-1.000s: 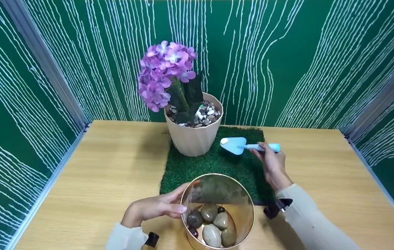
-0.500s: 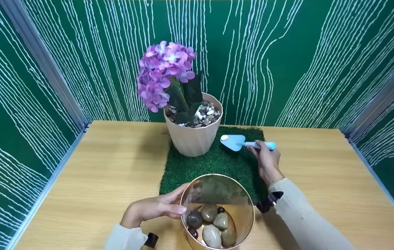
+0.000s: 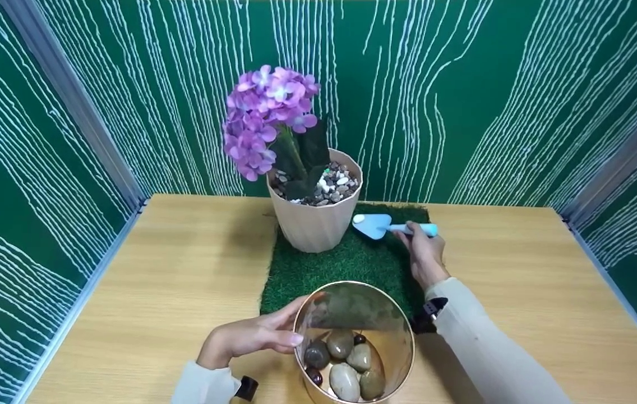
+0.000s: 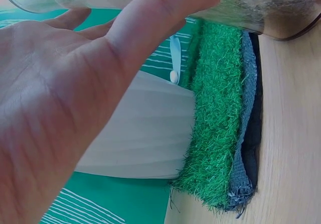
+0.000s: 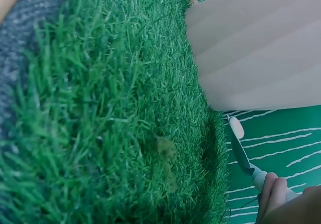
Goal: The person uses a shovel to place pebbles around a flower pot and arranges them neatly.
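Observation:
My right hand (image 3: 424, 252) grips the handle of a light blue hand trowel (image 3: 374, 227), held over the far part of the artificial grass mat (image 3: 335, 275). One white pebble (image 5: 236, 127) rests near the tip of its blade. Just left of the trowel stands a beige ribbed flowerpot (image 3: 313, 227), filled with small mixed pebbles (image 3: 338, 182) around a purple flower (image 3: 271, 115). At the front, my left hand (image 3: 257, 335) holds the side of a clear amber-tinted jar (image 3: 352, 308), thumb against the near wall. Several large smooth stones (image 3: 344, 381) lie inside the jar.
Under everything is a light wooden table (image 3: 195, 252). Green walls (image 3: 464, 101) with white wavy lines enclose its back and both sides. The mat's dark edge (image 4: 248, 133) is frayed at one corner.
My right hand has moved the trowel slightly left and away from me, closer to the flowerpot, with the white pebble still on it. My left hand and the jar have stayed in place.

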### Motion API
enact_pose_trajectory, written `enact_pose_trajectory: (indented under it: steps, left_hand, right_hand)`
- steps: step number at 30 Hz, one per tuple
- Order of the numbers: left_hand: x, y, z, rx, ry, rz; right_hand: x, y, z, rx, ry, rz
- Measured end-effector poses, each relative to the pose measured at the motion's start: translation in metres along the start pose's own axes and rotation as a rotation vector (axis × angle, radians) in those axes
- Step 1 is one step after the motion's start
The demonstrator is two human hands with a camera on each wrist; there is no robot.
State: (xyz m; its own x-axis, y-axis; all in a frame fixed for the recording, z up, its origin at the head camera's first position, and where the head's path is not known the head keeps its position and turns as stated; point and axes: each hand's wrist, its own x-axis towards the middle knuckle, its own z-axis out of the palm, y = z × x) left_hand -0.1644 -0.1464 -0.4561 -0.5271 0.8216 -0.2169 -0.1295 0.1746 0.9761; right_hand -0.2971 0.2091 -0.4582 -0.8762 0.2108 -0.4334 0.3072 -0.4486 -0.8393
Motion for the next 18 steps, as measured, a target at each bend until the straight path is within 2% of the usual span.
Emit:
enact_pose_trajectory:
  steps: [2,11,15,18]
  left_hand:
    - [0.0,0.0,0.0,-0.002,0.001,-0.002]
    - [0.002,-0.001,0.0,-0.002,-0.009,-0.007]
    - [0.002,-0.001,-0.001,-0.001,-0.004,-0.014]
    - [0.001,-0.001,-0.001,0.002,0.0,-0.014]
  right_hand:
    - [0.003,0.0,0.003,0.001,0.008,0.006]
    - [0.023,0.011,0.014,-0.006,0.074,-0.068]
    - [0.026,0.015,0.018,-0.038,0.077,-0.104]
    - [0.025,0.02,0.02,-0.11,0.052,-0.161]
